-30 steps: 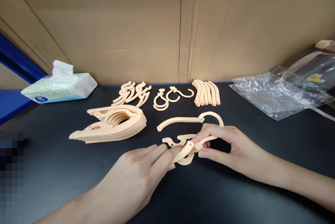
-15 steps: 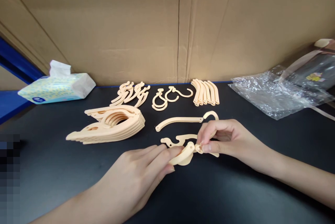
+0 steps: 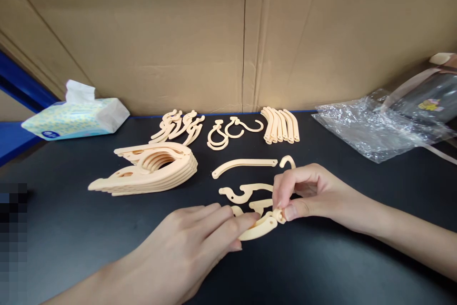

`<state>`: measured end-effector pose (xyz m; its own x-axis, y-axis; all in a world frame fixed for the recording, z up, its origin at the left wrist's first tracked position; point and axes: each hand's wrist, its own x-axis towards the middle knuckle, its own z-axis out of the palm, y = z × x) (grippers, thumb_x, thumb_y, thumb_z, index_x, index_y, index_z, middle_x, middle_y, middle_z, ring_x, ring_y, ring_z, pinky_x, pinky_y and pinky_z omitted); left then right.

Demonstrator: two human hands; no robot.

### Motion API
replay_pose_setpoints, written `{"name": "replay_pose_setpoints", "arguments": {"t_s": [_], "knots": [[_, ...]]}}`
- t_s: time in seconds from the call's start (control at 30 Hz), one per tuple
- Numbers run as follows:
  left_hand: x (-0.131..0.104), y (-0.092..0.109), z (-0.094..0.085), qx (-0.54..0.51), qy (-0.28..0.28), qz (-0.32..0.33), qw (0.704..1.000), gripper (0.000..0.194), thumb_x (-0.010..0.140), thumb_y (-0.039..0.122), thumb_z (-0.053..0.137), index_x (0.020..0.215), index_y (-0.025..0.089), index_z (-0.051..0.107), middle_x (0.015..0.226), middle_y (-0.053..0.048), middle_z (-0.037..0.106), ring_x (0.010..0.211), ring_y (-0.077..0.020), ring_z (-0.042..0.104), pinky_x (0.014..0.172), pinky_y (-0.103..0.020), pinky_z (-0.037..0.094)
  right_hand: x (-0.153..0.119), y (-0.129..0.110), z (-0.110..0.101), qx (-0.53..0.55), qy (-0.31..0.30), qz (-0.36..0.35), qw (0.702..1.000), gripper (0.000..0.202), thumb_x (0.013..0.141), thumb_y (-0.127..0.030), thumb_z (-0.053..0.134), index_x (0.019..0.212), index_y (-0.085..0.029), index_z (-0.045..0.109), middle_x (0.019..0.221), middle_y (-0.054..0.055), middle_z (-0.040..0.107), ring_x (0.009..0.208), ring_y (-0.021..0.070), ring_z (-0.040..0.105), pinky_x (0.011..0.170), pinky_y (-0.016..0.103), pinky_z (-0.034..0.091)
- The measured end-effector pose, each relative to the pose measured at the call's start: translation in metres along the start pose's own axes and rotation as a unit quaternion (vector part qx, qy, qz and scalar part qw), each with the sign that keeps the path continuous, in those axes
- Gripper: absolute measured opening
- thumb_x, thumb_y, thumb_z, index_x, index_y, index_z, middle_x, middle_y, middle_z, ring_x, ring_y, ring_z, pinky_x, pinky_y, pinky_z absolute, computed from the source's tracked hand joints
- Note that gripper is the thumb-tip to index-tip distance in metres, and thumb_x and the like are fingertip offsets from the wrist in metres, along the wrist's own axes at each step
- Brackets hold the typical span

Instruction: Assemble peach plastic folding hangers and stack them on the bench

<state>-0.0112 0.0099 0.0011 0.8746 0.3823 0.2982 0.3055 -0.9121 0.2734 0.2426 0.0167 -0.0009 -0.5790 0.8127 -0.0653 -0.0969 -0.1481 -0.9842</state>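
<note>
My left hand (image 3: pixel 203 238) has its fingers closed on a cream curved hanger arm (image 3: pixel 259 231) low over the black table. Between the thumb and fingertips of my right hand (image 3: pixel 303 193) is a small cream hanger connector (image 3: pixel 279 215), touching the holed end of that arm. Behind my right hand a hook (image 3: pixel 287 160) shows in part; whether it joins the connector is hidden. Just beyond lie a notched hanger arm (image 3: pixel 246 192), partly covered by my right hand, and a long curved hanger arm (image 3: pixel 244 166). Another cream piece (image 3: pixel 260 206) shows behind my left fingertips.
To the left is a stack of folded cream hangers (image 3: pixel 150 172). Along the back lie notched arms (image 3: pixel 176 126), several hooks (image 3: pixel 217 136) and a row of curved arms (image 3: pixel 280 126). A tissue pack (image 3: pixel 76 117) and a clear plastic bag (image 3: pixel 374 126) flank them; cardboard (image 3: pixel 178 34) stands behind.
Both hands have moved slightly nearer to me and to the right with the arm and connector. The arm has turned flatter, and less of the hook shows behind my right hand.
</note>
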Motion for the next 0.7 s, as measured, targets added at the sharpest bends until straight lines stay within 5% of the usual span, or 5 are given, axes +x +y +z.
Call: {"name": "replay_pose_setpoints", "arguments": {"t_s": [0.37,0.7], "knots": [[-0.007,-0.002,0.003,0.046,-0.004,-0.005,0.999,0.031,0.094,0.005,0.036,0.122,0.013,0.046,0.084,-0.002,0.055,0.068,-0.0134,0.049,0.059,-0.025,0.034,-0.002,-0.004,-0.005,-0.130,0.005,0.003,0.991,0.006,0.076,-0.018,0.073,0.081,-0.020,0.073,0.081,-0.002,0.069,0.076,0.0073,0.063,0.073,0.019,0.048],[-0.001,-0.002,0.001,0.012,-0.004,-0.019,1.000,0.037,0.092,0.003,0.040,0.126,0.016,0.043,0.084,0.000,0.055,0.069,-0.0119,0.049,0.062,-0.022,0.037,0.001,0.003,-0.007,-0.079,0.013,0.008,0.997,0.007,0.074,-0.022,0.074,0.080,-0.019,0.072,0.075,-0.001,0.069,0.068,0.0083,0.061,0.066,0.021,0.047]]}}
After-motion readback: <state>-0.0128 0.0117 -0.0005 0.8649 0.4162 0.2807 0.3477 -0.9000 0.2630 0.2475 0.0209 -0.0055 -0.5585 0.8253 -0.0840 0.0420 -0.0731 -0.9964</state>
